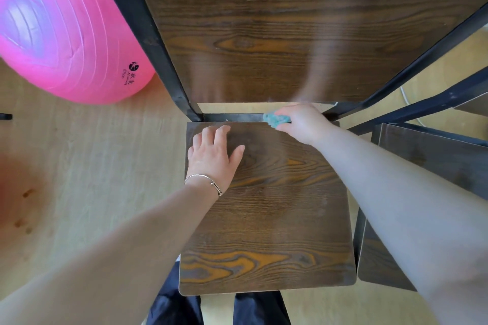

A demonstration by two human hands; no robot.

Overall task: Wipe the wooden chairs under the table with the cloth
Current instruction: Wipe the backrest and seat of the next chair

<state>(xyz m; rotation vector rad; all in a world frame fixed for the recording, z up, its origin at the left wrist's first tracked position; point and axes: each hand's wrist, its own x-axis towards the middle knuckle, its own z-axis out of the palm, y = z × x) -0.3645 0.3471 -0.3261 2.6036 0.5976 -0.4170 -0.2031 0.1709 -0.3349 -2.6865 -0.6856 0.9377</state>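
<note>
Right hand (pixel 303 123) grips cloth (pixel 274 119) at frame centre, on the chair (pixel 266 219) seat's back edge. Left hand (pixel 212 153) flat on seat, fingers straight. Pink ball (pixel 60 34) upper left.

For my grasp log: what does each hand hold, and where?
The right hand grips the teal cloth, bunched, one end sticking out. The left hand holds nothing; it rests flat on the seat.

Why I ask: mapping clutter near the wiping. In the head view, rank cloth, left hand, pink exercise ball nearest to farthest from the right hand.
1. Cloth, held in the right hand, back of the seat.
2. Left hand, flat on the seat.
3. Pink exercise ball, far left on the floor.
</note>
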